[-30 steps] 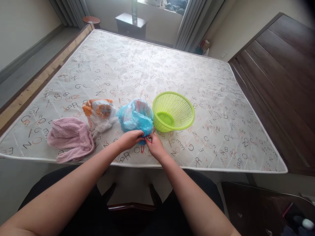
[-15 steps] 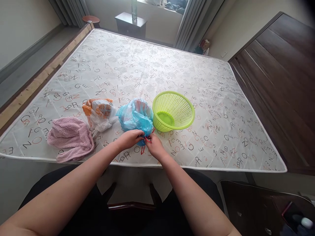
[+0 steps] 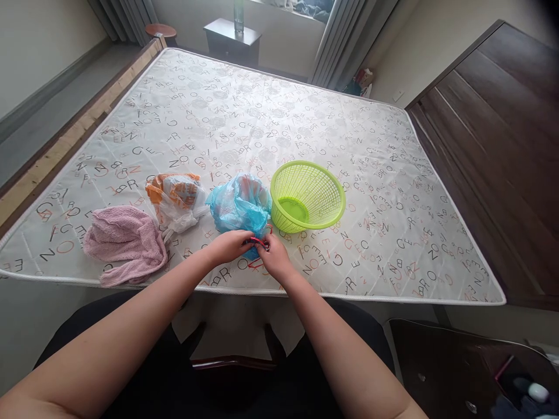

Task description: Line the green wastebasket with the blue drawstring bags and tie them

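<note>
A blue plastic bag [image 3: 240, 203], its contents only faintly showing through, rests on the mattress in front of me. At its gathered neck, my left hand [image 3: 233, 245] and my right hand [image 3: 274, 255] meet with fingers pinched together. Between them they grip a thin red string [image 3: 257, 240], whose loose part hangs below the fingers. The fingertips partly cover the string and the bag's neck. Just right of the bag stands a green plastic basket [image 3: 308, 198], upright with nothing visible in it.
Left of the blue bag lie a white and orange plastic bag [image 3: 177, 201] and a crumpled pink towel [image 3: 124, 241]. The lettered mattress [image 3: 379, 250] spreads beneath everything, with a dark wooden headboard [image 3: 489, 157] at the right. A phone [image 3: 509, 372] lies low at the right.
The red string has shifted between my fingers, with more of it now across the bag's neck and its loose loop pulled up. Bags, basket and towel stay in place.
</note>
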`<control>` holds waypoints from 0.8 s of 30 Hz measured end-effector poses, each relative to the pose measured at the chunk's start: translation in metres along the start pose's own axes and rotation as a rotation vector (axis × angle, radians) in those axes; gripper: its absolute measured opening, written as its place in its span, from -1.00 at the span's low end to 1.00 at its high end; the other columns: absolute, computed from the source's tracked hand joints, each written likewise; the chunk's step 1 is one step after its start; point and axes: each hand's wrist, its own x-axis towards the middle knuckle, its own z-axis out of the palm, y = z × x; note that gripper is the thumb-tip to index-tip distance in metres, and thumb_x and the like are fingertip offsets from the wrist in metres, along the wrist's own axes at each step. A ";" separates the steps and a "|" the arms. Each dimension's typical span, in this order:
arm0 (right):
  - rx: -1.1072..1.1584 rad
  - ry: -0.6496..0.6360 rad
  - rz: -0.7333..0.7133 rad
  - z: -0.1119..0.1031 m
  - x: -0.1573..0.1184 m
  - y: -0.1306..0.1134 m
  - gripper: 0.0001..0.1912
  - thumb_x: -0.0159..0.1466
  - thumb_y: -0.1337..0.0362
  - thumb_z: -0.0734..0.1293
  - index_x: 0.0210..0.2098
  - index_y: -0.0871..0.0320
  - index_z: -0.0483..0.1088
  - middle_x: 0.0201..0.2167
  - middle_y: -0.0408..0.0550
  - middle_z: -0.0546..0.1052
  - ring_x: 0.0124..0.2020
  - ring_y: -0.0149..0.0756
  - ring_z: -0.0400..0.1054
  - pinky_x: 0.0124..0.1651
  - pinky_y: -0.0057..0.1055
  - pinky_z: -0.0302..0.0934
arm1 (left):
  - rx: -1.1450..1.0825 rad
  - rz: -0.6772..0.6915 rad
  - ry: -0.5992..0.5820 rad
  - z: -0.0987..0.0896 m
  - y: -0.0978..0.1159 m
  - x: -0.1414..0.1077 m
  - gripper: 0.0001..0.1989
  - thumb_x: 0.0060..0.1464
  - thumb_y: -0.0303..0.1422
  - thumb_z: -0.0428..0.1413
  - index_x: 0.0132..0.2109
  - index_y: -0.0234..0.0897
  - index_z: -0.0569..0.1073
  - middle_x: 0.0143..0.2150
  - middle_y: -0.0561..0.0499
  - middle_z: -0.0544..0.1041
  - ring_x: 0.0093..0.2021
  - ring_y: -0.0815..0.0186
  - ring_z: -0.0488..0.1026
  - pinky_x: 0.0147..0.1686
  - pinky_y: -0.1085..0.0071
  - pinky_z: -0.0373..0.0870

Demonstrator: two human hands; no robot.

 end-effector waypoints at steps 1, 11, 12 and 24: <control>0.000 -0.002 -0.001 -0.001 0.000 0.000 -0.87 0.26 0.26 0.30 -0.41 0.09 0.28 -0.35 -0.11 0.38 -0.30 -0.24 0.29 -0.23 -0.31 0.20 | 0.001 -0.006 -0.004 0.000 0.000 0.000 -0.81 0.29 -0.27 0.03 -0.18 -0.23 0.51 -0.30 -0.01 0.53 -0.32 0.26 0.43 -0.35 0.40 0.24; 0.025 0.010 -0.022 0.000 0.001 0.002 -0.96 0.21 0.31 0.32 -0.37 0.10 0.34 -0.32 -0.10 0.42 -0.27 -0.23 0.34 -0.17 -0.27 0.28 | -0.025 -0.013 -0.003 0.003 -0.004 0.001 -0.86 0.24 -0.28 0.09 -0.25 -0.22 0.49 -0.34 -0.01 0.55 -0.33 0.25 0.47 -0.36 0.40 0.27; 0.038 0.005 -0.023 -0.001 0.001 0.002 -0.97 0.19 0.32 0.32 -0.36 0.10 0.35 -0.31 -0.09 0.42 -0.26 -0.23 0.34 -0.16 -0.26 0.30 | -0.047 -0.012 -0.007 0.005 -0.005 0.001 -0.86 0.23 -0.28 0.10 -0.25 -0.22 0.49 -0.33 -0.01 0.56 -0.32 0.25 0.47 -0.35 0.40 0.28; 0.121 -0.034 -0.101 -0.007 -0.001 -0.009 -0.78 0.12 0.38 0.24 -0.23 0.09 0.40 -0.22 -0.08 0.46 -0.24 -0.27 0.37 -0.13 -0.30 0.34 | -0.115 0.032 0.032 0.003 -0.001 0.000 -0.90 0.14 -0.38 0.12 -0.23 -0.26 0.52 -0.28 -0.03 0.57 -0.27 0.25 0.49 -0.26 0.39 0.35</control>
